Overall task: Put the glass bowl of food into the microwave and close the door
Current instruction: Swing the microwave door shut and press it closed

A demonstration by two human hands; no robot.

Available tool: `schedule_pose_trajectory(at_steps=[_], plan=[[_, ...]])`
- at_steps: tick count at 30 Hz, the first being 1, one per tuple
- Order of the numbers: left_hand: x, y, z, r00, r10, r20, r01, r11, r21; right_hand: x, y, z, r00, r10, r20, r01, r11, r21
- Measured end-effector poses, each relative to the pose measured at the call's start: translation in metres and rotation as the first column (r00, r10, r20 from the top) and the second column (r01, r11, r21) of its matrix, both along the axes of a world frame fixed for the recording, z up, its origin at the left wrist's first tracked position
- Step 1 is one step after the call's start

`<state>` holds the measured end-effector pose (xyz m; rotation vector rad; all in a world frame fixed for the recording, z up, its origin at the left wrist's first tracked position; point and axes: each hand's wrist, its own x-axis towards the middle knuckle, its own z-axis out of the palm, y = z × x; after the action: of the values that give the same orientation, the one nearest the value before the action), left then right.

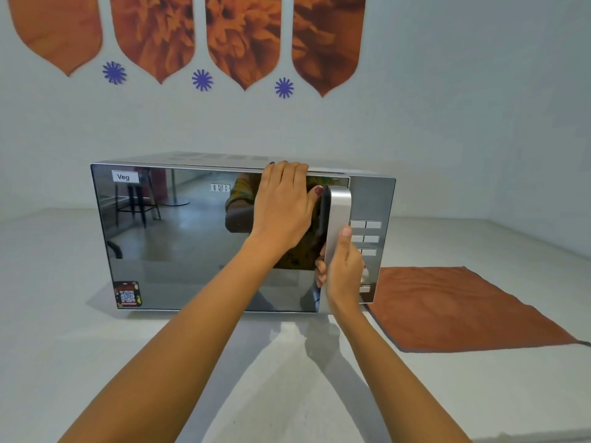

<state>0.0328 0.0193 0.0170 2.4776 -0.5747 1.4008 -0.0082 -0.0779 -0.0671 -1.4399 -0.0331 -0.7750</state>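
A rust-orange cloth (460, 310) lies flat on the pale bench (96, 362); above the cloth, orange petal-shaped decals (243, 36) and purple flower decals (202, 80) mark the wall.

Light: soft, even, fairly bright.
Shadows: pale forearm shadows on the counter (96, 362).
Glare: mirrored microwave door (192, 244) reflects the room.
Edges: wide-angle bending; slight softness.

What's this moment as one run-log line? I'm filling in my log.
door: looks shut | left hand: flat on door | right hand: grip on handle | bowl: not visible | cloth: right of microwave
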Motion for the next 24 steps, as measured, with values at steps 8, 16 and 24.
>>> schedule_pose_trajectory(at_steps=[8,16,24], plan=[[0.012,-0.002,0.019,0.995,0.093,-0.043,-0.089,0.993,0.079,0.014,-0.002,-0.004,0.999,-0.042,0.024,0.041,0.999,0.019],[0.027,0.002,0.035,0.986,0.152,-0.069,-0.133,0.965,0.224,0.017,-0.003,-0.005,0.999,-0.026,0.032,0.025,0.999,0.035],[0.035,0.001,0.030,0.995,0.102,-0.002,-0.101,0.989,0.104,0.023,-0.003,-0.005,0.998,-0.049,0.029,0.048,0.998,0.033]])
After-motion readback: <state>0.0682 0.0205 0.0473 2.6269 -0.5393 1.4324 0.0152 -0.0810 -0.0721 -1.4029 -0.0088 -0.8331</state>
